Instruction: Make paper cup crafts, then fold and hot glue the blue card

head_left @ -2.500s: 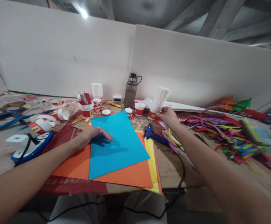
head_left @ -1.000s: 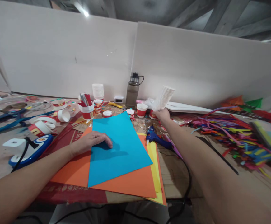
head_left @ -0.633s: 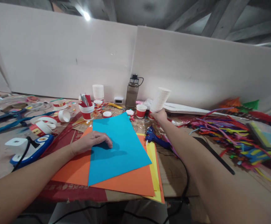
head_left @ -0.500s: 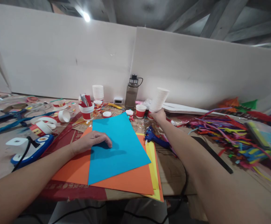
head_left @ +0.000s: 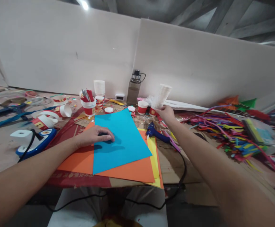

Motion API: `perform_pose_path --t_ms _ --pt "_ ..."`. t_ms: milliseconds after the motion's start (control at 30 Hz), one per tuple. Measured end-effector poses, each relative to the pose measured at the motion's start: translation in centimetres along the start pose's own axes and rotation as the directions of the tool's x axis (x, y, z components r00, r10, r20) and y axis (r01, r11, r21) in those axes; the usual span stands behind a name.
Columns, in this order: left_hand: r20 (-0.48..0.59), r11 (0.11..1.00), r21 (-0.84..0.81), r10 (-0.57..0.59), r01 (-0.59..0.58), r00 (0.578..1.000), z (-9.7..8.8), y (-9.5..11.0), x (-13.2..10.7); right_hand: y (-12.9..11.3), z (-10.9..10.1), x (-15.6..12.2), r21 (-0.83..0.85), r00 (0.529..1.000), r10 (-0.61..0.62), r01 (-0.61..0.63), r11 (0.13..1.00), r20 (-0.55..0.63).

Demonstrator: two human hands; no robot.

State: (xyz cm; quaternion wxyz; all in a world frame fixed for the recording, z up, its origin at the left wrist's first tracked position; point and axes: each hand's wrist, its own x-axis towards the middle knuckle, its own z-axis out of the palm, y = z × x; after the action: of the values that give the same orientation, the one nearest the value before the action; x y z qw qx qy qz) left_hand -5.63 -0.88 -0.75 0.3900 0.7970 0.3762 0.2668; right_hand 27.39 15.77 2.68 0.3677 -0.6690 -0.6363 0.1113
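My left hand (head_left: pixel 96 135) rests on the left part of a blue sheet of paper (head_left: pixel 125 151), fingers loosely bent and thumb apart, holding nothing. Under the blue sheet lie orange paper (head_left: pixel 130 171) and yellow paper (head_left: pixel 154 157). My right hand (head_left: pixel 167 114) reaches to the back of the table, its fingers closed at the lower right side of a tall, leaning stack of paper cups (head_left: pixel 162 94). The fingertips are partly hidden there. Left of this stack stands a red and white paper cup (head_left: pixel 142 107). A blue glue gun (head_left: pixel 158 135) lies nearer, beside the sheets.
A water bottle (head_left: pixel 134 90) stands by the white partition (head_left: pixel 56 50). Cups with tools (head_left: pixel 88 105) and another cup stack (head_left: pixel 99 87) are at the back left. Pipe cleaners (head_left: pixel 227 129) spread to the right. A blue-and-white power strip (head_left: pixel 40 143) lies left; the glue gun's cable (head_left: pixel 184 176) hangs over the edge.
The view has tipped slightly downward. My right hand has shifted a little to the right against the cup stack, uncovering more of its lowest cup. My left hand stays on the blue paper.
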Motion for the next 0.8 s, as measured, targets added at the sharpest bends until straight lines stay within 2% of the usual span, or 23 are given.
perform_pose_path --t_ms 67,133,200,233,267,333,400,433,467,500,533,800 --pt "-0.026 0.999 0.041 0.033 -0.032 0.999 -0.2 -0.1 -0.2 -1.0 -1.2 -2.2 0.039 0.999 -0.036 0.036 0.999 0.002" --pt "-0.054 0.994 0.085 0.074 -0.070 0.996 -0.4 0.2 -0.4 -2.1 -2.2 -5.0 0.200 0.979 -0.175 0.153 0.968 0.101" --pt "-0.058 0.988 0.119 0.106 -0.098 0.993 -0.7 0.7 -0.7 -3.3 -3.1 -8.1 0.293 0.925 -0.338 0.279 0.914 0.174" --pt "-0.060 0.986 0.131 0.116 -0.107 0.991 -0.8 1.0 -0.8 -3.9 -3.5 -9.7 0.301 0.876 -0.416 0.339 0.891 0.245" --pt "-0.054 0.983 0.143 0.121 -0.112 0.991 -0.9 1.3 -0.9 -4.5 -3.9 -11.2 0.312 0.806 -0.488 0.394 0.864 0.335" --pt "-0.034 0.979 0.165 0.126 -0.119 0.991 -0.8 1.7 -0.9 -5.4 -4.4 -13.8 0.368 0.579 -0.629 0.512 0.776 0.519" --pt "-0.001 0.974 0.186 0.130 -0.128 0.992 -0.5 1.8 -0.9 -6.0 -4.7 -15.6 0.401 0.366 -0.693 0.611 0.682 0.622" --pt "0.016 0.972 0.195 0.133 -0.133 0.991 -0.4 1.7 -0.8 -6.1 -4.7 -16.2 0.395 0.288 -0.688 0.646 0.653 0.666" --pt "0.030 0.969 0.202 0.135 -0.139 0.990 -0.3 1.5 -0.8 -6.1 -4.6 -16.6 0.378 0.239 -0.673 0.676 0.633 0.700" --pt "0.041 0.967 0.209 0.137 -0.143 0.990 -0.2 1.3 -0.7 -6.1 -4.5 -16.9 0.355 0.211 -0.655 0.700 0.619 0.726" --pt "0.052 0.966 0.214 0.138 -0.146 0.989 -0.1 1.2 -0.7 -6.0 -4.3 -17.0 0.327 0.203 -0.639 0.721 0.610 0.742" --pt "0.088 0.954 0.255 0.137 -0.156 0.987 -0.1 0.9 -0.6 -5.9 -3.5 -17.7 0.208 0.189 -0.673 0.862 0.462 0.715"
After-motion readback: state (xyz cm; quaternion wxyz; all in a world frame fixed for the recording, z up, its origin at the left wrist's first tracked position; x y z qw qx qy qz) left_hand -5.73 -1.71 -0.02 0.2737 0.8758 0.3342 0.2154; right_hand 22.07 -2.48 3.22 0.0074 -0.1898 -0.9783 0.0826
